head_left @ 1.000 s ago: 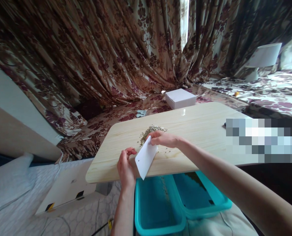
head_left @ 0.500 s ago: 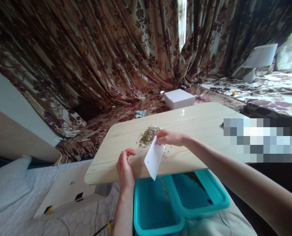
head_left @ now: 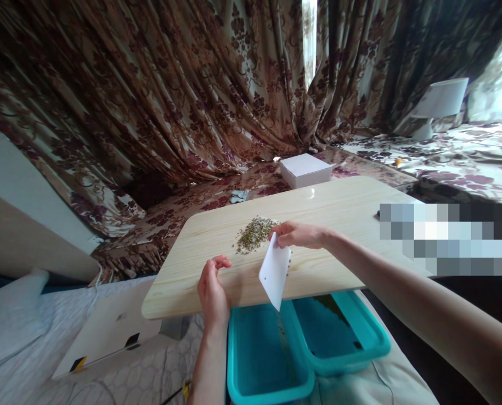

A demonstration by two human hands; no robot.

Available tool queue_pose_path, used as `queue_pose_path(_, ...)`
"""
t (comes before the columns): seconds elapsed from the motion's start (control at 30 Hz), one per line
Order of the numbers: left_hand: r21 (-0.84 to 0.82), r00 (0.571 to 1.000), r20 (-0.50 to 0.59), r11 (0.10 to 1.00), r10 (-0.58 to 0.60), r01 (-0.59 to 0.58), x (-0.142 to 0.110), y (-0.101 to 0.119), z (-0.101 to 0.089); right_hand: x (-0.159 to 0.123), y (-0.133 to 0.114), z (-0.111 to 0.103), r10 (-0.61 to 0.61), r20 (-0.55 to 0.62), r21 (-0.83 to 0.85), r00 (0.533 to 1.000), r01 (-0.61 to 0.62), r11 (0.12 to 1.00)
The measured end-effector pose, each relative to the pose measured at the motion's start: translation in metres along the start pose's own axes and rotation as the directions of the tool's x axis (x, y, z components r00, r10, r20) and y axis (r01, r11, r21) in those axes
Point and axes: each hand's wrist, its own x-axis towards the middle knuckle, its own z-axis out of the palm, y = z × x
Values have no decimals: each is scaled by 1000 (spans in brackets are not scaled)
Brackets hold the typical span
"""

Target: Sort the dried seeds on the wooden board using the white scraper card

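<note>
Pinching a white card (head_left: 275, 270) near its upper corner with the right hand (head_left: 291, 234); holding nothing with the left hand (head_left: 214, 288), fingers loosely spread, apart from the card. At risk, from so one-sided a pinch: swivelling of the card, with stray seed-like bits (head_left: 290, 260) knocked off the desk (head_left: 352, 205). Between the hands, just beside the right one: the main pile (head_left: 254, 234). Nearer: two teal tubs (head_left: 233, 354).

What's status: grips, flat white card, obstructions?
Right grip on flat white card, tilted. Left grip open, seemingly empty. Green-brown granular pile on pale wood-grain tabletop. No obstruction visible.
</note>
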Motion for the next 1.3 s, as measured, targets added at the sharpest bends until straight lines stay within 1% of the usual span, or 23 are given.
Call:
queue_pose_path(0.27,-24,1000,0,1000,-14,14,0,1,1,-11,-2,-6,21,13,-7,1000,-20,1000)
queue_pose_path(0.4,-24,1000,3,1000,-16,16,0,1,1,-18,-3,-10,24,-3,-16,1000,-24,1000)
queue_pose_path(0.47,-19,1000,3,1000,-15,15,-1,1,0,-25,-2,-13,8,-37,3,999,-8,1000)
queue_pose_path(0.53,-13,1000,1,1000,-14,14,-1,1,0,-35,1,-17,-21,-120,41,993,26,999)
queue_pose_path(0.6,-6,1000,1,1000,-12,12,-1,1,0,-48,6,-23,-50,-250,75,967,71,995)
queue_pose_path(0.7,19,1000,5,1000,-1,1,0,0,0,-67,16,-34,-37,-450,108,892,96,989)
queue_pose_path(0.77,42,1000,6,999,5,-5,0,-1,-1,-76,23,-40,-10,-525,145,851,101,984)
queue_pose_path(0.83,56,1000,6,998,5,-6,0,-1,-1,-83,27,-43,13,-571,166,821,100,981)
queue_pose_path(0.9,61,1000,8,998,9,-10,1,-2,-2,-86,31,-45,20,-594,159,804,93,983)
queue_pose_path(0.97,62,1000,12,998,14,-15,1,-2,-2,-86,33,-45,16,-599,140,800,85,986)
queue_pose_path(1.3,32,1000,16,999,22,-23,1,-2,-1,-89,34,-41,44,-562,159,826,55,986)
